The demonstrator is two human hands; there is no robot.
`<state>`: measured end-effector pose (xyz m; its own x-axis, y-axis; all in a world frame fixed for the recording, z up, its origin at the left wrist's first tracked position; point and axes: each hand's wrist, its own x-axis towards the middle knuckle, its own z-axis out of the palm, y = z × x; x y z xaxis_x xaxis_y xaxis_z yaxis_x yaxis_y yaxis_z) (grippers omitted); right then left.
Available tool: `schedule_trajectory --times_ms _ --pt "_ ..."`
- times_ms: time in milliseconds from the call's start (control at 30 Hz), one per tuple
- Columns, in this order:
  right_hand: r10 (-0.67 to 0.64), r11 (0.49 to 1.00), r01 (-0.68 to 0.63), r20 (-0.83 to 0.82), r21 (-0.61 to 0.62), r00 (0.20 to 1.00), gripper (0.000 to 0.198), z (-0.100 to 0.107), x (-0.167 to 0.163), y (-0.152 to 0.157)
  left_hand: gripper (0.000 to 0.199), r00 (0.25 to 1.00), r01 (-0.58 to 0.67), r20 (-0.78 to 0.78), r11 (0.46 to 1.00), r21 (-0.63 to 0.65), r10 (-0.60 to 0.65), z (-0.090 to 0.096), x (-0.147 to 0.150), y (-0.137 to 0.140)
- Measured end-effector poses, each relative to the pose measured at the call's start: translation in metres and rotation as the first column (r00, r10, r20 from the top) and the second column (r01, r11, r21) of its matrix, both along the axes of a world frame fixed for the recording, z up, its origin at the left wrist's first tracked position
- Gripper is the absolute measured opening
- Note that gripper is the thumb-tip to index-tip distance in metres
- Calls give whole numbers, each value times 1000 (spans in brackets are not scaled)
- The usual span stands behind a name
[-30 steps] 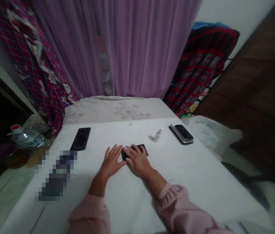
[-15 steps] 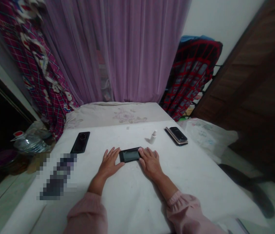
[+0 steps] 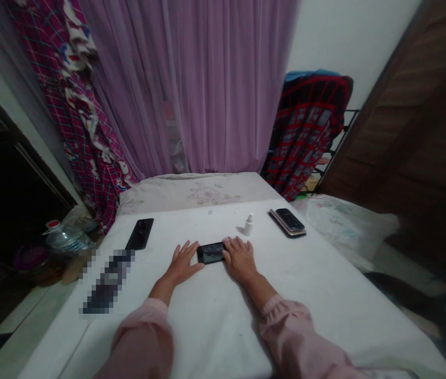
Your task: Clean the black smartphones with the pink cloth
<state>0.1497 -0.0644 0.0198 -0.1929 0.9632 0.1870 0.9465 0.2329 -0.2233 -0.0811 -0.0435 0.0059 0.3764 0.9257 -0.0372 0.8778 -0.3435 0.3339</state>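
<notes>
A dark smartphone [image 3: 211, 253] lies flat and sideways on the white-covered table in front of me, its screen facing up. My left hand [image 3: 184, 265] is open at the phone's left end, palm down, fingers spread and the thumb by its lower corner. At the other end my right hand [image 3: 241, 261] lies open with its fingers stretched forward, covering the phone's right edge. Just beyond my right hand stands a small white spray bottle [image 3: 248, 225], upright.
A black phone [image 3: 139, 234] lies at the left, with a blurred-out dark object [image 3: 107, 284] nearer me. Stacked phones [image 3: 289, 220] sit at the right. A large water bottle [image 3: 67, 239] stands beyond the table's left edge; a purple curtain [image 3: 230, 95] hangs behind.
The whole view has shifted slightly. Both hands stay at the phone's ends; the right hand reaches a little further over its right edge, and the screen's reflection looks darker.
</notes>
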Motion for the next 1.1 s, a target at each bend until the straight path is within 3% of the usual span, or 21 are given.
schedule_trajectory --times_ms 233,400,867,1100 --pt "198 980 -198 -41 14 979 46 6 -44 4 66 999 -36 -37 999 8 36 -3 2 1" --pt "249 968 -250 -47 3 967 46 5 -53 3 67 999 -33 -23 999 21 34 -2 1 0" --pt "393 919 -395 -89 -2 915 43 -5 -14 -27 66 999 -18 52 995 97 13 -9 -4 0" --pt "229 973 -229 11 28 973 44 -9 25 -29 66 998 0 67 996 92 -6 -12 -5 1"
